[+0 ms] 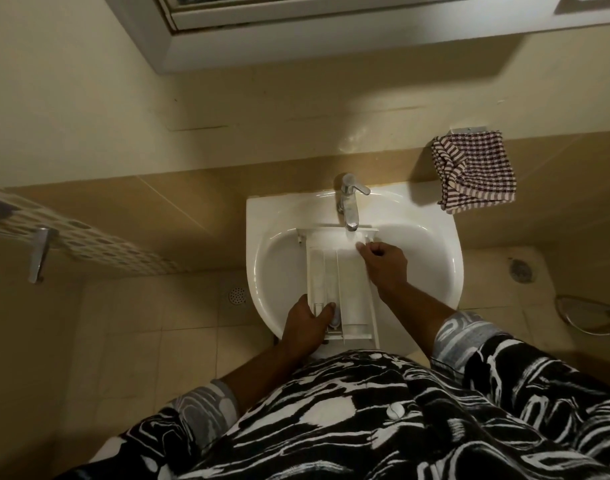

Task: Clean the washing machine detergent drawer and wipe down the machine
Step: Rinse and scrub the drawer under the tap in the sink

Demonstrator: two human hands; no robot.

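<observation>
On the left wall a patterned towel (89, 240) hangs over a rail, out of play. My left hand (305, 323) is at the near left corner of the detergent drawer (348, 271). Its fingers curl over the side wall into the narrow compartment and grip it, I judge to keep the drawer from sliding or tipping while the other end is worked.

The drawer lies lengthwise in the sink (262, 216), its near end jutting over the front rim toward me. Its wide front panel sits crosswise right under the tap (350, 202), where running water would fall into the compartments. I cannot tell for sure whether water is running.

The drawer is white plastic, split lengthwise into narrow channels on the left and one broad bay on the right, with a pale blue cap at the near end. Any residue is too faint to make out.

My right hand (386, 268) reaches to the far right corner, fingers bunched and curled. I cannot tell whether they pinch something or simply rub. A checked cloth (476, 171) hangs on the wall beyond the sink, likely for the wiping.
</observation>
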